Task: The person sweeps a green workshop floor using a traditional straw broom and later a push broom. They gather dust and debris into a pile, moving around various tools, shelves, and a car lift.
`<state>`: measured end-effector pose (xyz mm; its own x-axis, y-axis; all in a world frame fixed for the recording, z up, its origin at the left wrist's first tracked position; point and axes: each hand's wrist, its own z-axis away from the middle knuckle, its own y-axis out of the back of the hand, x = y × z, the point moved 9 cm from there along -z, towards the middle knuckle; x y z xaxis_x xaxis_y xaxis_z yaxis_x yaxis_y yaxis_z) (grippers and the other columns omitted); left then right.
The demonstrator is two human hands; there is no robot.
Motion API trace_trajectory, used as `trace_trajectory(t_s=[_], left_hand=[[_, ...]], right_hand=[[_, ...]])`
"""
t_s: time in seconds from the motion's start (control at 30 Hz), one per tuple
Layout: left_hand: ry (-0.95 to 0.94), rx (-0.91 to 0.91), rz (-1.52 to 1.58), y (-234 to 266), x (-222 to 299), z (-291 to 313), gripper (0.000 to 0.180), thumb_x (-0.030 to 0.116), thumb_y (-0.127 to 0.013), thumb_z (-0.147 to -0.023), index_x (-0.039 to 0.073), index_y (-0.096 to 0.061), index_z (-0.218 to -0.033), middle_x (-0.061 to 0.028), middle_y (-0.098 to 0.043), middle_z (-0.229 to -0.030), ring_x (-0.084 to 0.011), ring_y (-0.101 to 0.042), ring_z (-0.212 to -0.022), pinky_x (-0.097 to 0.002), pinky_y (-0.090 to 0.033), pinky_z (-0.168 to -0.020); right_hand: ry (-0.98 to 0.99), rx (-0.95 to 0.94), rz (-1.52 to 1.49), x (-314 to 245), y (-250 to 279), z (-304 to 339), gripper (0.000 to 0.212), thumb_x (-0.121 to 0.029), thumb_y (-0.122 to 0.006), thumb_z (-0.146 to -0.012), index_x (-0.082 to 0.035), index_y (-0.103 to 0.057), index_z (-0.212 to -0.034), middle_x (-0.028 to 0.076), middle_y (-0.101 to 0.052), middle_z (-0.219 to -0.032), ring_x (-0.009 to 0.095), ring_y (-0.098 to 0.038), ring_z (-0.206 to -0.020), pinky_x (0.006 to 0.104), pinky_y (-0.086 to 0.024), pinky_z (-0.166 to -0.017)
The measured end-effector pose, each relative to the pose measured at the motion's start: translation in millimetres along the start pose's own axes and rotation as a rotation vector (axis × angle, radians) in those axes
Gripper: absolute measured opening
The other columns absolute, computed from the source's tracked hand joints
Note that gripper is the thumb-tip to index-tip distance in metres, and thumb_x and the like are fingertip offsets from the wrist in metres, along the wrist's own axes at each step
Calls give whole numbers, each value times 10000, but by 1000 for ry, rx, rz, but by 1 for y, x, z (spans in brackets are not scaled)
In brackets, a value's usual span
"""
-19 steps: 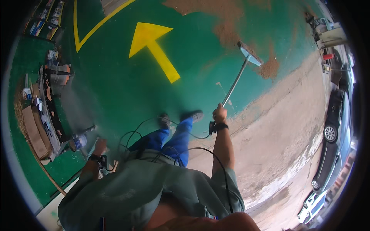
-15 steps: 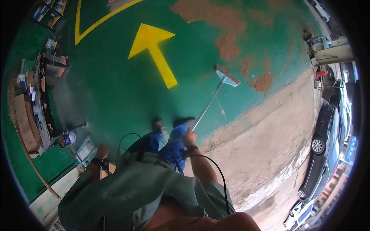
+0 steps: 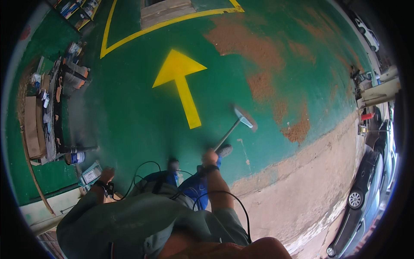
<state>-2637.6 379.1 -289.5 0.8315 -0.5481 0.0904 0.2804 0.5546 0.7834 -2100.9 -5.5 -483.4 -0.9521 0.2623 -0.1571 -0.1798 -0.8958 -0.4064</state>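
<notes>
Paint roller point(image 3: 245, 117) on a long pole point(image 3: 226, 136) is what we have in hand: our right hand point(image 3: 210, 157) is closed around the near end of the pole, and the roller head sits well out ahead of us on the green floor point(image 3: 129, 121), just right of the tail of the yellow arrow point(image 3: 183, 86) and near a bare brown patch point(image 3: 297, 129) where the green coat is missing. Our left hand point(image 3: 106, 175) hangs low by our left hip; it wears a dark wrist strap, and we cannot tell whether the fingers are open or curled.

We judge the pole to be light and stiff, but with the head so far out it will likely feel front-heavy and want to swing. A single grip at the very end gives reach and little control; a second hold further up the pole would probably steady it. The roller sleeve looks soft, and if wet it would mark whatever it touches.

Black cables point(image 3: 142, 172) loop around our feet. Paint tins and boxes point(image 3: 77, 157) stand to our left, and parked cars point(image 3: 366, 181) line the right edge beyond the concrete strip.
</notes>
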Motion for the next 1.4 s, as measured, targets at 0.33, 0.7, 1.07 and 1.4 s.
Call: trace_trajectory(t_s=[0.33, 0.7, 1.07, 1.4], left_hand=[[318, 104, 273, 89, 252, -10, 284, 247, -478, -873, 1, -568, -764, -206, -588, -720, -372, -572, -637, -475, -459, -589], [5, 57, 34, 97, 366, -65, 317, 276, -476, -858, 8, -602, -745, -226, -620, -784, -396, -595, -695, -495, -477, -665], [169, -74, 303, 174, 438, -266, 319, 205, -448, -842, 18, -524, -594, -152, -491, -473, -296, -549, -466, -458, -432, -521], [162, 20, 377, 285, 466, -375, 260, 230, -474, -883, 30, -517, -723, -114, -503, -577, -231, -519, -474, -395, -429, -465]], right_hand=[[301, 313, 588, -420, 76, 106, 450, -417, -436, -928, -103, -439, -606, 47, -413, -460, 168, -392, -370, 290, -321, -339], [42, 605, 946, -261, 250, 163, 357, -270, -589, -800, -112, -410, -535, 39, -419, -441, 168, -369, -286, 302, -261, -282], [-56, 493, 1518, -340, 85, 124, 372, -305, -542, -754, 47, -628, -670, 205, -647, -658, 301, -658, -638, 403, -518, -620], [415, 17, 2501, -553, -163, -96, 196, -222, -727, -658, -147, -637, -816, 92, -679, -731, 284, -675, -710, 404, -512, -572]])
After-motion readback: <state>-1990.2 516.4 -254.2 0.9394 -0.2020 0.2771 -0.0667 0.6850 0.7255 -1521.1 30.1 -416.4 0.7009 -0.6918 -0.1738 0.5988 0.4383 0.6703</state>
